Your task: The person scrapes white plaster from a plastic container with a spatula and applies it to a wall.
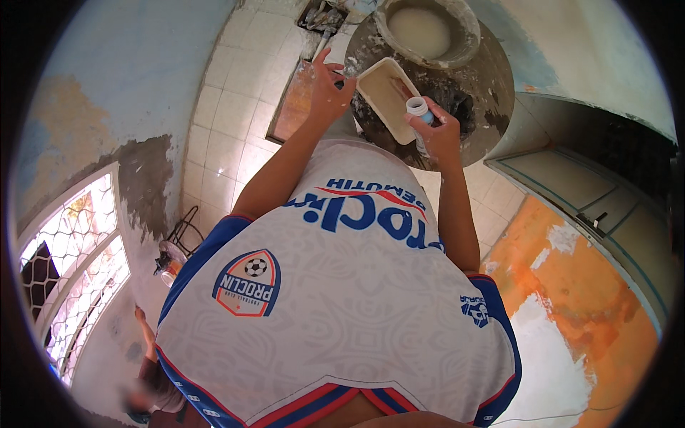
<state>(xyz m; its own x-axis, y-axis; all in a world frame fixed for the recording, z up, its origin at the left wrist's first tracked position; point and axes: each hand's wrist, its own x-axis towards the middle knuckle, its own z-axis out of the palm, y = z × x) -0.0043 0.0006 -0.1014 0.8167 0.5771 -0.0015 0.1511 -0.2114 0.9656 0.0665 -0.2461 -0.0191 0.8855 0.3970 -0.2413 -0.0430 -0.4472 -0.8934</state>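
Note:
In my right hand (444,135) is a small white plastic bottle (417,105) with a blue label, its uncapped mouth facing up. The fingers wrap round it beside a cream rectangular tub (375,85). A pale, wet-looking layer covers the inside of that tub. My left hand (331,93) is raised left of the tub, fingers bent and apart, white specks on the skin. I make out nothing held in it. Both tub and bottle are over a round, dark, splattered tabletop (497,82).
A large basin (467,44) of cloudy liquid stands at the table's far side. Beyond my left hand lie a brown board (294,107) and a dirty tray of tools (321,18). A dark cabinet (571,178) stands right. Behind at lower left is another person (160,385).

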